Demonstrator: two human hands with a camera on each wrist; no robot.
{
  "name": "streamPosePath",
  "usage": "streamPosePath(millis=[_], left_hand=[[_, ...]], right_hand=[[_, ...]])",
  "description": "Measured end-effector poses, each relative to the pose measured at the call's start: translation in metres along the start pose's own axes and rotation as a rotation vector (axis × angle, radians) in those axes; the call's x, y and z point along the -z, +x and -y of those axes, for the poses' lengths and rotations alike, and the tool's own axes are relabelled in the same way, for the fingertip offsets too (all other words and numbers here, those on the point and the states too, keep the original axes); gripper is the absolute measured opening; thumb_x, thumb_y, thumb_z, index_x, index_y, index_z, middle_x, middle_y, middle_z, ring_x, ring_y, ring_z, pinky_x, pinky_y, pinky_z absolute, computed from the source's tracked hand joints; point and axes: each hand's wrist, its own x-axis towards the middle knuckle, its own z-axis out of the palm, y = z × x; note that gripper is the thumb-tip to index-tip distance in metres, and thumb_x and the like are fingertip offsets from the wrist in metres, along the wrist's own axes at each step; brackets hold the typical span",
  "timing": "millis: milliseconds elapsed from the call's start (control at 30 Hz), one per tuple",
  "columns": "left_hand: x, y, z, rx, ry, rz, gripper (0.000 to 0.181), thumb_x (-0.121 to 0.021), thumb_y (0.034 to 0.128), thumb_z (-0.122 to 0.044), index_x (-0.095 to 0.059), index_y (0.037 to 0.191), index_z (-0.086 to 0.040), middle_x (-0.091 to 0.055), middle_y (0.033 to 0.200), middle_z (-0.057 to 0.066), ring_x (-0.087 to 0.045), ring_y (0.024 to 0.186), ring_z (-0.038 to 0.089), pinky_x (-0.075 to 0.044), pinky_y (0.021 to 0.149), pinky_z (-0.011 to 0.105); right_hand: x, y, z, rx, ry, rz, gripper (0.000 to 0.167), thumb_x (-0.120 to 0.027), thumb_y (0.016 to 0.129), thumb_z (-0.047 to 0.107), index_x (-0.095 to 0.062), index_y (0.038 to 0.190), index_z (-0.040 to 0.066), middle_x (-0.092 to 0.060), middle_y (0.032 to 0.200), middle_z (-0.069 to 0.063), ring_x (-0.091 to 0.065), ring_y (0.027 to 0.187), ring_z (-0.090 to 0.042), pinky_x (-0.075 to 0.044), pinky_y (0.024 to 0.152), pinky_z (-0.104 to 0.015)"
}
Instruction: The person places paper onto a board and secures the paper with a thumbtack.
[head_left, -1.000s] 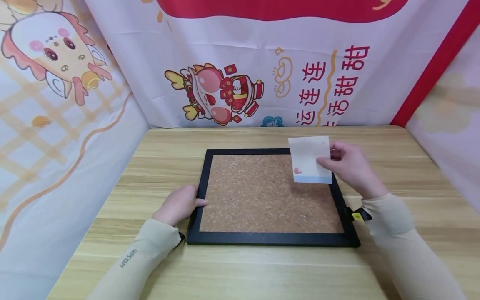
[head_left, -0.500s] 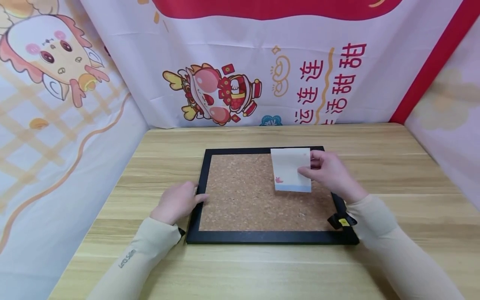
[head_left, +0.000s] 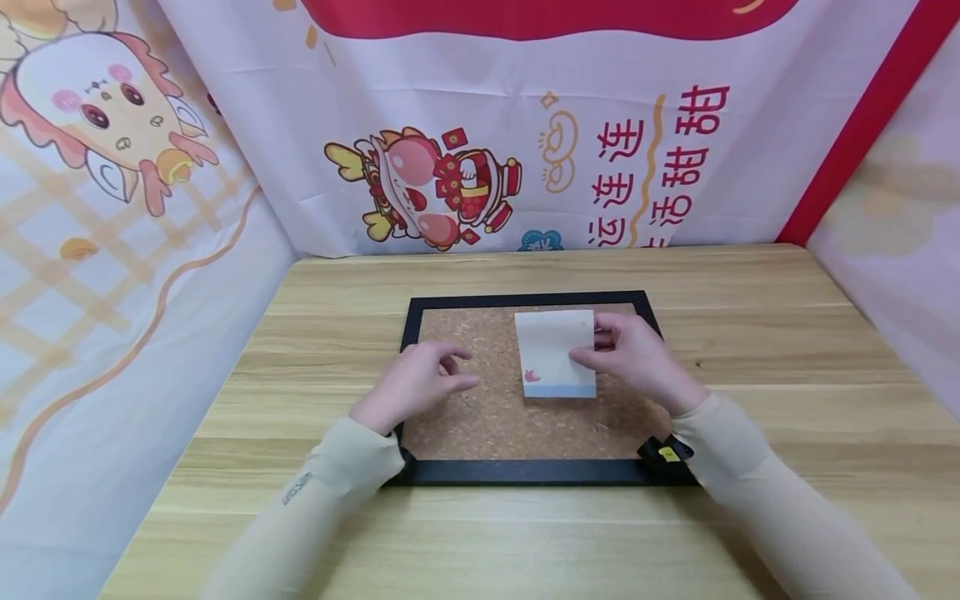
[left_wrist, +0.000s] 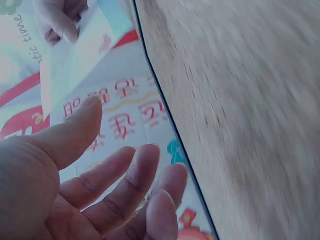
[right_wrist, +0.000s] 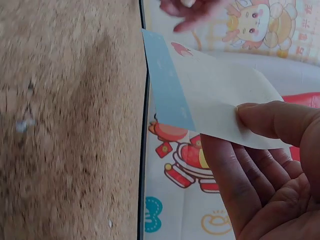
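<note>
In my head view I have the paper note [head_left: 553,354] just right of the middle of the frame, held clear of the cork board [head_left: 480,429] and facing me, with a blue band along its bottom edge and a small pink figure at its lower left. The right hand [head_left: 633,357] has it clamped by its right edge; my right wrist view shows the thumb on the printed face and the other fingers behind. Left of centre I see the left hand [head_left: 420,382] over the left part of the board, its thumb and fingers apart and loosely bent, holding nothing and well clear of the note. The board's black frame [head_left: 517,472] lies flat on the wood-grain counter [head_left: 525,542], its lower edge crossing below the middle of my picture. At the right wrist I make out a black device with a yellow patch [head_left: 667,454]. A white cloth [head_left: 480,92] with cartoon figures and red lettering fills the upper part of the frame.
</note>
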Motion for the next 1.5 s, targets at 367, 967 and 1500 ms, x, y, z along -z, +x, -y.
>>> streamPosePath(millis=[367, 967, 1500], left_hand=[[-0.022, 0.016, -0.018, -0.092, -0.190, 0.090, 0.035, -0.077, 0.0863, -0.038, -0.073, 0.113, -0.016, -0.070, 0.092, -0.004, -0.063, 0.082, 0.015, -0.052, 0.068, 0.031], [-0.029, 0.005, -0.026, -0.052, -0.295, 0.228, 0.019, -0.074, 0.0898, -0.029, -0.076, 0.099, -0.013, -0.071, 0.077, -0.003, -0.066, 0.069, 0.027, -0.051, 0.060, 0.033], [-0.031, -0.001, -0.035, -0.013, -0.200, 0.251, 0.018, -0.075, 0.0892, -0.033, -0.076, 0.087, -0.015, -0.068, 0.064, -0.001, -0.060, 0.056, 0.018, -0.044, 0.055, 0.030]], right_hand=[[-0.014, -0.005, 0.008, 0.033, 0.050, 0.030, 0.035, -0.074, 0.090, 0.011, -0.064, 0.123, 0.004, -0.070, 0.112, -0.013, -0.070, 0.099, -0.025, -0.058, 0.076, -0.036], [-0.025, -0.013, 0.018, 0.011, 0.045, 0.093, 0.037, -0.076, 0.089, 0.023, -0.065, 0.121, 0.010, -0.070, 0.107, -0.005, -0.069, 0.092, -0.019, -0.057, 0.077, -0.034], [0.008, -0.004, 0.037, 0.184, -0.310, 0.052, 0.022, -0.074, 0.091, 0.023, -0.075, 0.111, 0.013, -0.071, 0.097, 0.001, -0.062, 0.080, -0.015, -0.054, 0.069, -0.032]])
